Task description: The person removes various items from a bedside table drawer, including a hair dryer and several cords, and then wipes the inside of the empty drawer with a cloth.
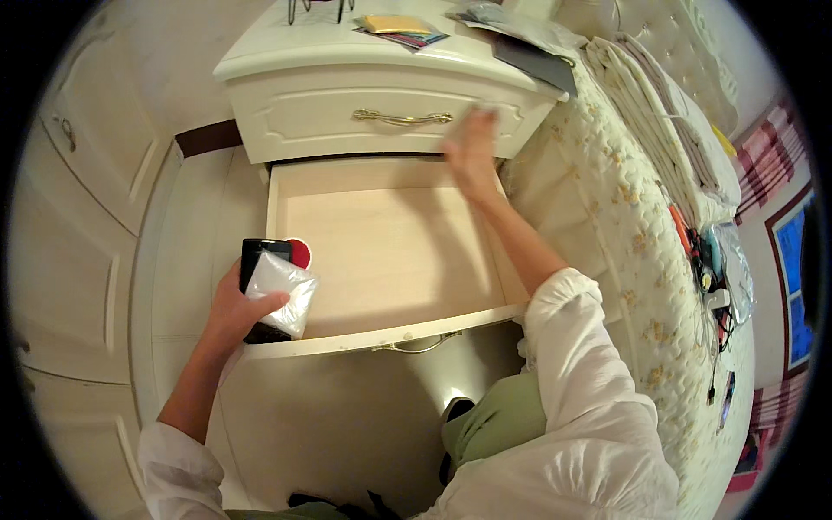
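My left hand (234, 308) is closed around a small stack above the left front corner of the pulled-out lower drawer (390, 260). In it are a black phone-like device (264, 249) and a clear plastic-wrapped packet (284, 290), with my thumb pressed over the packet. A round red thing with a white rim (300, 253) shows behind them; whether I hold it too is unclear. My right hand (472, 160) is raised near the right part of the shut upper drawer (303, 113), right of its gold handle (403, 117). Motion smears its fingers.
On the white nightstand top (277, 43) lie a yellow packet (392, 23), flat papers and plastic bags. A bed with a floral quilt (624, 225) borders the right side, holding folded bedding (667, 130) and cables. White cabinet doors (78, 260) stand at the left.
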